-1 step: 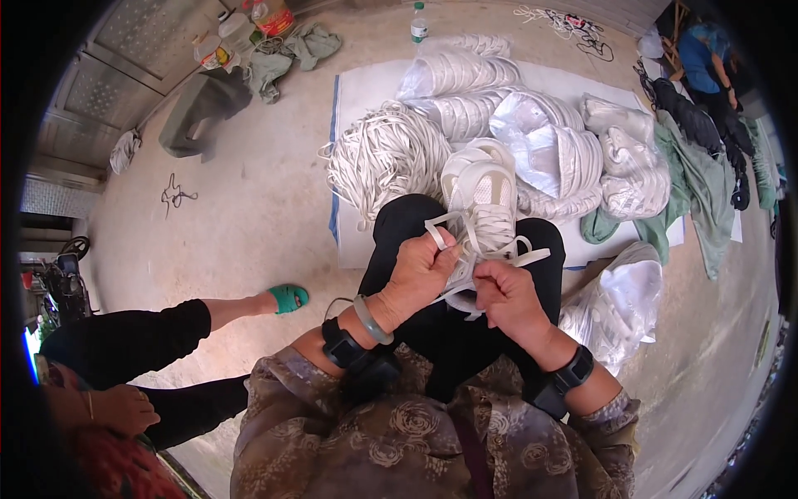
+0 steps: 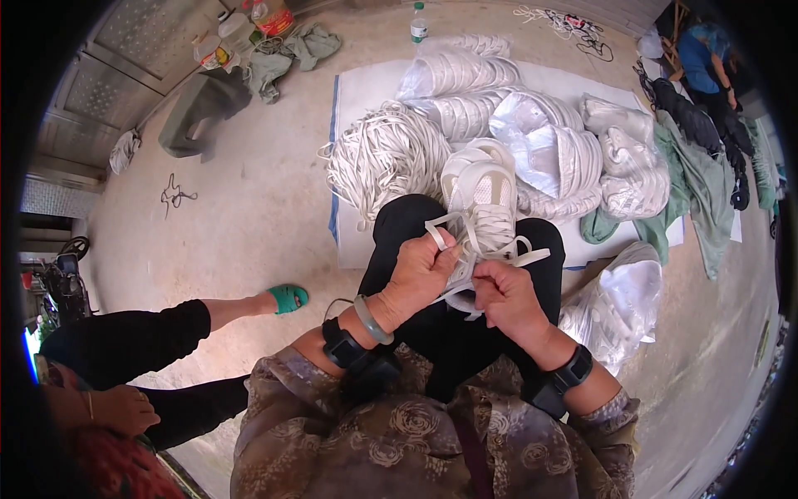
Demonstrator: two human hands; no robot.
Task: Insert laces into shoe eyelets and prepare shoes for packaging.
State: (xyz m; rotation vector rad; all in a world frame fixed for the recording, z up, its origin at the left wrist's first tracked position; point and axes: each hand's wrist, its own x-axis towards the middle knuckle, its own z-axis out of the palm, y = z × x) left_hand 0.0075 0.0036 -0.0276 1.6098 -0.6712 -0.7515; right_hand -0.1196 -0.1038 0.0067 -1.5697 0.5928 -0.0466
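Note:
A white and beige sneaker [image 2: 480, 185] rests between my knees, its toe pointing away from me. White shoelace [image 2: 532, 257] runs through its eyelets, and loose loops stick out on both sides. My left hand [image 2: 422, 273] is closed in a pinch on the lace at the left of the shoe's opening. At the right of it, my right hand [image 2: 509, 299] has its fingers curled in and pinched on the lace as well. My fingers partly hide the shoe's tongue and heel end.
Beyond my knees, a big heap of white laces [image 2: 389, 162] and several plastic-wrapped white bundles [image 2: 573, 158] lie on a white sheet [image 2: 353, 237]. A clear plastic bag [image 2: 619, 303] stands at my right. At left sits another person, with a green slipper [image 2: 288, 298].

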